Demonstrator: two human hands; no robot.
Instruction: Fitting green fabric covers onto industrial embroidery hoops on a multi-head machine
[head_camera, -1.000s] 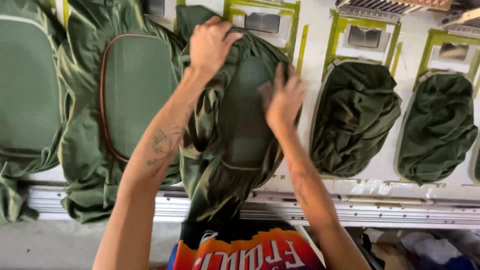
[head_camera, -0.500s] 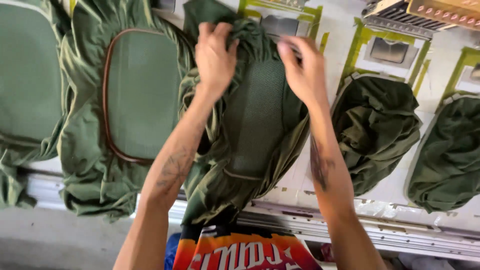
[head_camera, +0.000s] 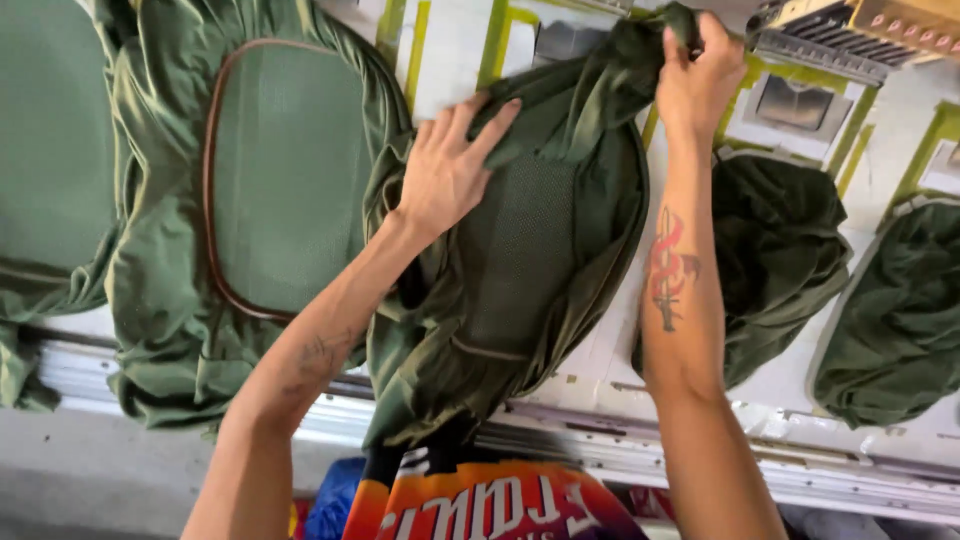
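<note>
White worktable (head_camera: 600, 365) with yellow-green outlined frames, ribbed metal edge rail (head_camera: 820, 478), grey floor (head_camera: 90, 475) below.

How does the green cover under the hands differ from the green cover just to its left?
The cover under the hands is bunched and creased, its top gripped by the right hand, the left hand flat on it. The left cover lies stretched and smooth, untouched, its brown piping fully visible. Both are shiny olive green with a mesh centre.

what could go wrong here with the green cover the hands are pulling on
1. The right hand grips only a bunched top corner of the green fabric cover; it might slip out.
2. The left hand lies flat and grips nothing, so the fabric may shift.
3. The loose lower edge sags unevenly and may set wrinkled.
</note>
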